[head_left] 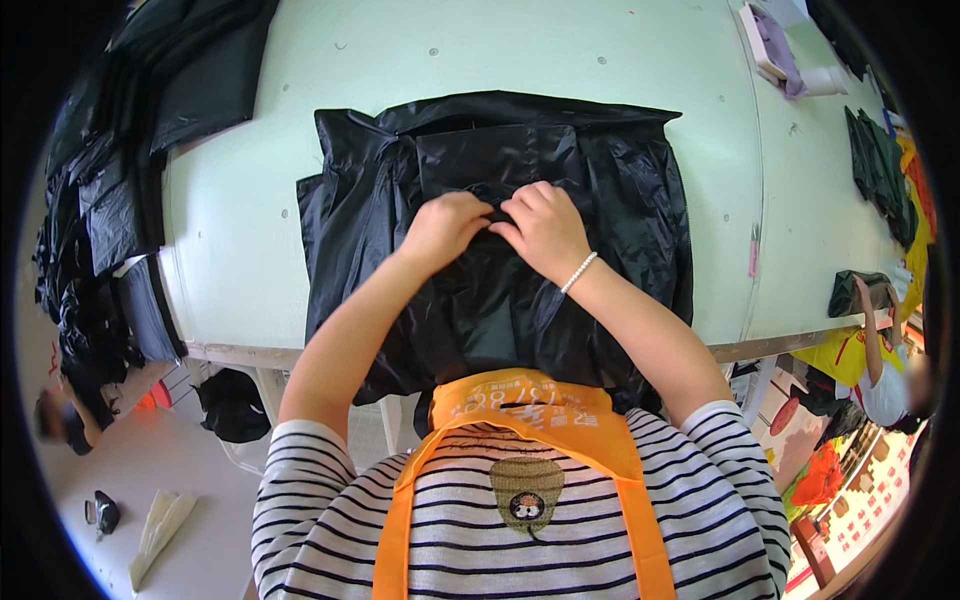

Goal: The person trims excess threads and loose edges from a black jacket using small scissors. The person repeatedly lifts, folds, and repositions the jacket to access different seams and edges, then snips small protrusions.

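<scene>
A shiny black garment [600,200] lies spread on the pale green table [240,230], its lower part hanging over the near edge. My left hand [445,225] and my right hand [545,228] sit side by side at its middle, fingers curled and pinching a fold of the black fabric between them. A bead bracelet circles my right wrist. A rectangular folded panel of the garment lies just beyond my fingers.
A heap of black fabric [110,190] covers the table's left side. A pink pen-like tool [753,252] lies to the right. A white and purple box [772,42] stands far right. Another person [880,360] in yellow holds dark cloth at the right edge.
</scene>
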Demonstrator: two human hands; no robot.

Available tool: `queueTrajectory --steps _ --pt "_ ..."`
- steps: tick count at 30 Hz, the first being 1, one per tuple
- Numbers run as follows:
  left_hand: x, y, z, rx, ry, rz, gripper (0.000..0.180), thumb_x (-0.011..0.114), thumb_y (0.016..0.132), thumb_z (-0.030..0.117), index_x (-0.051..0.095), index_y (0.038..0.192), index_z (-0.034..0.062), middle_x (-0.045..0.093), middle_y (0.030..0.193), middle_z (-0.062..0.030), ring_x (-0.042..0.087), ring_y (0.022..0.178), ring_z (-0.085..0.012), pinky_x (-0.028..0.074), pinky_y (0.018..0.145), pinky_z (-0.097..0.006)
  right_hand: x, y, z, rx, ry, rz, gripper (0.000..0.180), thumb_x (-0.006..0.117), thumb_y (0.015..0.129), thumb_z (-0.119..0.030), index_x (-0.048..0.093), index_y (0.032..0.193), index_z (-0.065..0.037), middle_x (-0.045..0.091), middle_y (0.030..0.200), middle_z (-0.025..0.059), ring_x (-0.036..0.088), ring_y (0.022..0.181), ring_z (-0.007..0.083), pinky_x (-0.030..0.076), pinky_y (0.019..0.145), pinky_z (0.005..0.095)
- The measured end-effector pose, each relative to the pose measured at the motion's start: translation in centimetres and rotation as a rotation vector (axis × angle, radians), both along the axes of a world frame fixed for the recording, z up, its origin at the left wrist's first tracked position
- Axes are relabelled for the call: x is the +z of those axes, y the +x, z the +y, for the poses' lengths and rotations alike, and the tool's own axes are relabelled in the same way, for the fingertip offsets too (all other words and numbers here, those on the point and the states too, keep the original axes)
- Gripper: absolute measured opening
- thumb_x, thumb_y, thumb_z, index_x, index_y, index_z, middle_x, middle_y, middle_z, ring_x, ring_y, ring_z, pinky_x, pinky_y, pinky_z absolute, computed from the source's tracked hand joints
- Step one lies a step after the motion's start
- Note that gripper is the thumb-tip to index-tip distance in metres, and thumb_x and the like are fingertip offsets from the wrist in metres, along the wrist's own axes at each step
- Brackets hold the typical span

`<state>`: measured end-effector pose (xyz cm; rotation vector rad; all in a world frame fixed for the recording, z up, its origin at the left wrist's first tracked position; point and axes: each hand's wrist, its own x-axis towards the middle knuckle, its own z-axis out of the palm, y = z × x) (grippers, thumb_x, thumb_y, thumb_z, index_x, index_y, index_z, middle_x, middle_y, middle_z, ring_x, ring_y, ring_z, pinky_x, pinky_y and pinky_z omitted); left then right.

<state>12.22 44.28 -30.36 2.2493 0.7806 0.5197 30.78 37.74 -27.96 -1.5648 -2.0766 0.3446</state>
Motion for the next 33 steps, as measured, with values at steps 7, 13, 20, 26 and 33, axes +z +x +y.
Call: queueTrajectory --steps 7,13,20,26,33 --pt "2.7 1.4 1.6 -0.045 0.381 0.089 0.018 0.072 0.071 0.012 0.062 0.083 0.0031 0.061 0.089 -0.0092 0.059 0.086 -0.0261 0.049 0.073 -0.033 -1.0 1.6 3.8 -0.189 -0.545 0.277 0.019 0.072 0.076 -0.024 0.059 0.074 -0.009 0.06 0.075 0.0111 0.06 0.068 0.0348 0.046 0.055 0.0428" --pt "0.7 0.8 0.5 0.036 0.123 0.077 0.026 0.068 0.073 0.009 0.063 0.098 0.0037 0.06 0.097 -0.011 0.058 0.091 -0.0291 0.049 0.079 -0.037 -0.5 0.0 2.0 -0.038 0.002 -0.092 0.016 0.073 0.07 -0.019 0.064 0.075 -0.007 0.056 0.094 0.0049 0.051 0.097 0.0238 0.042 0.081 0.0366" --pt "2.1 2.0 4.8 -0.028 0.108 0.137 0.025 0.073 0.069 0.01 0.066 0.091 0.0027 0.062 0.092 -0.0095 0.059 0.09 -0.0273 0.049 0.076 -0.034 -1.5 1.7 4.5 -0.046 -0.221 0.055 0.017 0.072 0.073 -0.02 0.071 0.085 -0.007 0.067 0.083 0.0087 0.062 0.082 0.0277 0.048 0.077 0.0362" --pt "1.5 3.0 2.4 0.082 0.271 0.224 0.038 0.072 0.068 0.009 0.063 0.105 0.0048 0.06 0.103 -0.0082 0.057 0.097 -0.0276 0.049 0.081 -0.035 -1.2 1.5 6.3 -0.138 -0.377 0.025 0.015 0.068 0.076 -0.02 0.069 0.085 -0.008 0.065 0.088 0.0109 0.06 0.091 0.0285 0.048 0.078 0.0373" --pt "1.6 2.9 8.2 0.11 -0.387 0.224 0.031 0.075 0.07 0.012 0.07 0.099 0.0017 0.069 0.09 -0.0133 0.067 0.079 -0.0214 0.052 0.075 -0.03 -1.6 0.0 4.0 -0.122 0.118 -0.129 0.023 0.06 0.075 -0.009 0.063 0.097 -0.002 0.056 0.098 0.008 0.053 0.098 0.0238 0.042 0.089 0.0357"
